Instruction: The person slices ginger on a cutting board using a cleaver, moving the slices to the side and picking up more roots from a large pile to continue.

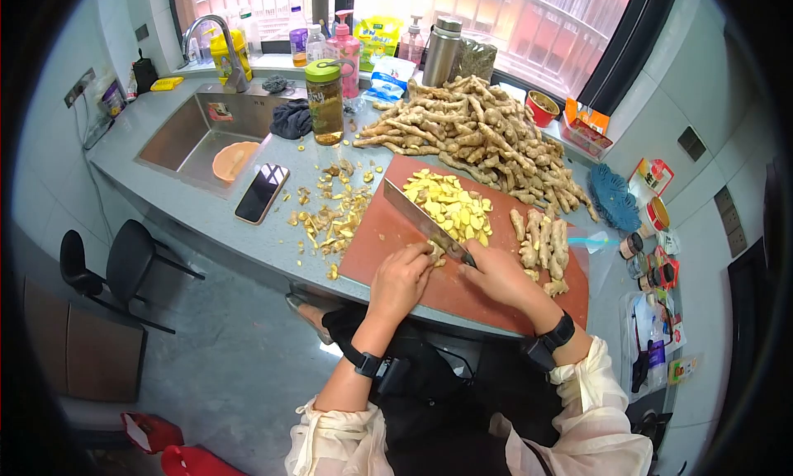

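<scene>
The counter (264, 238) is carrying a red-brown cutting board (380, 228), and a big heap of ginger root (487, 129) is lying beyond it. The right hand (500, 276) is wrapping its fingers around the handle of a knife (421, 222). The left hand (402, 279), fingers curling close together, is pressing a small ginger piece (436, 260) to the board beside the blade, near yellow slices (450, 208).

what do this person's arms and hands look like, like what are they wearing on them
Both the left hand and the right hand are bare, with no gloves. Each wrist wears a black strap, left and right, with a dark, boxy device attached. The loose, cream sleeves, left and right, are wrinkled and bunched up on the forearms.
</scene>
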`<state>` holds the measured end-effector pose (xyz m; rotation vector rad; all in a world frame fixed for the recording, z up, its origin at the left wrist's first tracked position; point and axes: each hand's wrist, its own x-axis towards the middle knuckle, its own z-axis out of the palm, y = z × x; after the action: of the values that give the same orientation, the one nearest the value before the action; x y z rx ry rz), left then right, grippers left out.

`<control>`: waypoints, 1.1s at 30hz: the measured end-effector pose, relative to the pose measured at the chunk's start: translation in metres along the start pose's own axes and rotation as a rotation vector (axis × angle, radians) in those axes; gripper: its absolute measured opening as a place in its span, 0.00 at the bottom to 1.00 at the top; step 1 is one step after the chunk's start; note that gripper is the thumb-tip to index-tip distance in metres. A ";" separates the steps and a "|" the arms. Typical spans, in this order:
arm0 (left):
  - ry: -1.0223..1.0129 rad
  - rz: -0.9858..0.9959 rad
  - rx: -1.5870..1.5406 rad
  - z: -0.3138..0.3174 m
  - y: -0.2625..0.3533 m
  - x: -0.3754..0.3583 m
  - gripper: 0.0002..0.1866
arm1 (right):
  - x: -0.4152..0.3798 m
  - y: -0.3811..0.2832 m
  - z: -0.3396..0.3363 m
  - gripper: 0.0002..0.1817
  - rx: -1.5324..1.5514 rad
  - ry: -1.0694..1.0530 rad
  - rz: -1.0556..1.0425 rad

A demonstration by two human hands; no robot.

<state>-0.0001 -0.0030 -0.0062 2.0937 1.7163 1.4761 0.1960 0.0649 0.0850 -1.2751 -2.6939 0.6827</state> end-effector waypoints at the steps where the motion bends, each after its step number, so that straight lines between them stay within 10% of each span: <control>1: 0.009 0.004 -0.004 0.000 0.000 0.000 0.06 | -0.003 0.005 0.001 0.17 0.031 0.024 -0.025; 33: 0.006 -0.010 -0.037 0.000 -0.001 0.000 0.06 | -0.030 0.004 -0.027 0.17 0.058 -0.005 -0.056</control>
<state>-0.0003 -0.0028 -0.0071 2.0611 1.6854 1.5015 0.2255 0.0541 0.1107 -1.1816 -2.6822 0.7522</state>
